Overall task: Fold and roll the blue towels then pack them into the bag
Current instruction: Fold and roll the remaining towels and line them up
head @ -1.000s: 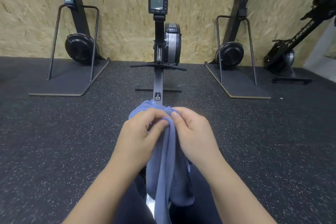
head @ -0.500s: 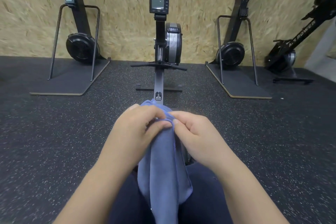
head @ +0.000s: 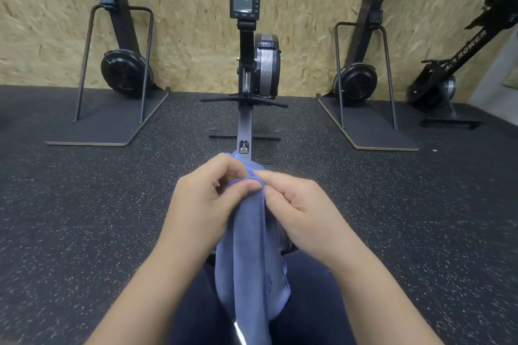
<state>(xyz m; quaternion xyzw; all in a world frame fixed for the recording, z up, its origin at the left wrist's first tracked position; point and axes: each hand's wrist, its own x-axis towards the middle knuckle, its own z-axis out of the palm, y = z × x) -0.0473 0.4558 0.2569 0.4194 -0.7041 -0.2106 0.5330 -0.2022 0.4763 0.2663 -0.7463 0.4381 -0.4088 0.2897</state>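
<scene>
Hidden: towel (head: 249,249) bottom cut off at frame edge; upper fold behind fingers.
Surface: dark speckled floor (head: 84,218); rower (head: 252,64) ahead, chipboard wall (head: 196,8) beyond.
Fingers: left hand (head: 207,204) and right hand (head: 297,210) curled, pinching towel's top edge, towel hanging over lap.

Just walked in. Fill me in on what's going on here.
A person sits on a rowing machine in a gym, holding a blue towel up over their lap. The left hand and right hand pinch its top edge close together, and the rest hangs down between the knees. No bag is in view.
</scene>
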